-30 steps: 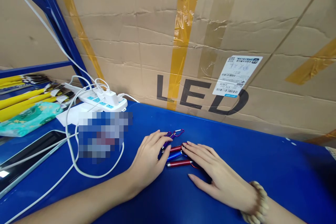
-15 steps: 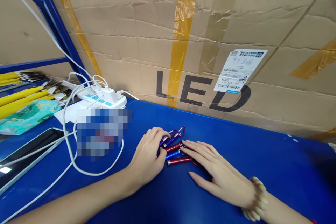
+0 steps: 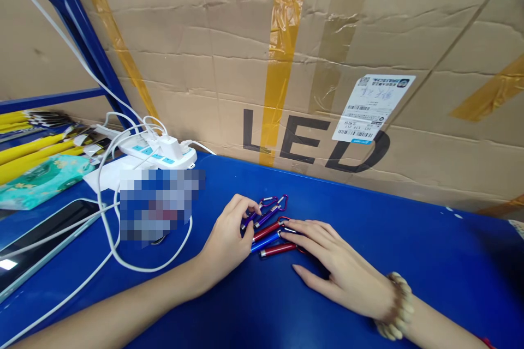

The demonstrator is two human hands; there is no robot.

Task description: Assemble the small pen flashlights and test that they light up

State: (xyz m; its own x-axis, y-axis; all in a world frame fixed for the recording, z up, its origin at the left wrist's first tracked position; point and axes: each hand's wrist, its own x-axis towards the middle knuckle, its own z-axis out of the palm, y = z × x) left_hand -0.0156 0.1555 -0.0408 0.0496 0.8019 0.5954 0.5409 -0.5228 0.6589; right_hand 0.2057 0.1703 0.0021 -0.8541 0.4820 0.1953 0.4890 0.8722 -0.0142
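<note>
Several small metal keychain flashlights with carabiner clips lie side by side on the blue tabletop (image 3: 262, 311). My left hand (image 3: 229, 240) is curled around the left end of a purple flashlight (image 3: 250, 220), thumb and fingers on either side of it. Next to that lies a second purple flashlight (image 3: 267, 217). Nearer to me are a red flashlight (image 3: 267, 231), a blue flashlight (image 3: 266, 241) and another red flashlight (image 3: 278, 250). My right hand (image 3: 335, 262) rests with fingers stretched out over the clip ends of these three, partly hiding their clips, its thumb apart.
A large cardboard box (image 3: 196, 76) marked LED stands along the back. To the left are a white power strip (image 3: 180, 159), looping white cables (image 3: 153, 271), a phone (image 3: 53, 240), a green packet (image 3: 49, 180) and yellow items (image 3: 33, 150). One patch is blurred out.
My left hand has shifted slightly left and the purple flashlight in it has slid left too. The red and blue flashlights now lie a little further left at their ends. My right hand is nearly still.
</note>
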